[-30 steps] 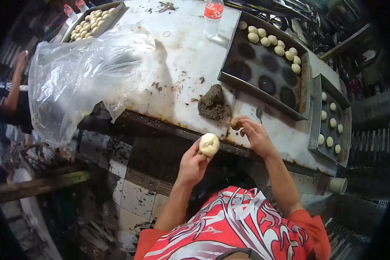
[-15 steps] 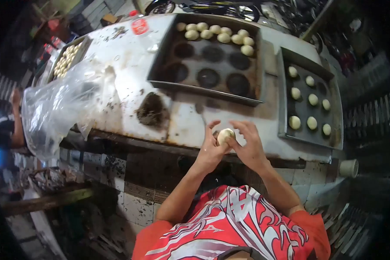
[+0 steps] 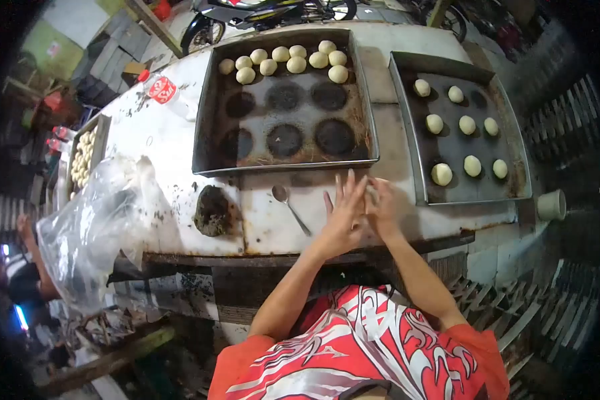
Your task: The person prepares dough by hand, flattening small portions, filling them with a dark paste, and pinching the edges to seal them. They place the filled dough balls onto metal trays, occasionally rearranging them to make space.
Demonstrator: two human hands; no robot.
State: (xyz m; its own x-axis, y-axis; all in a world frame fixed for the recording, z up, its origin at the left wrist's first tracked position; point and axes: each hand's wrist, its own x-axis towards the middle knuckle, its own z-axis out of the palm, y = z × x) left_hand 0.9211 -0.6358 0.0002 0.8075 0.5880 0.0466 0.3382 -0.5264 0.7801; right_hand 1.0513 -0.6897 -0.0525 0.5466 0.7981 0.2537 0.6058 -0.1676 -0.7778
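Note:
Both of my hands are together over the near edge of the table, in front of the large tray. My left hand (image 3: 343, 219) has its fingers stretched out, its palm turned toward the other hand. My right hand (image 3: 382, 208) curls its fingers around a pale dough ball (image 3: 371, 194), which the hands mostly hide. To the left of them lies a metal spoon (image 3: 292, 209) on the tabletop. Farther left sits a dark, crumbly mound (image 3: 213, 211). Several round dough balls (image 3: 297, 65) line the far side of the large metal tray (image 3: 287, 166).
A second tray (image 3: 470, 197) on the right holds spaced dough balls (image 3: 467, 125). At left are a crumpled plastic bag (image 3: 90, 230), a red-labelled bottle (image 3: 163, 89) and a tray of small pale balls (image 3: 83, 159). Another person's arm (image 3: 37, 257) shows at far left.
My left hand's fingers have straightened, and the dough ball, plain between my hands before, is now mostly covered. The spoon has come into clear sight. The whole view has shifted.

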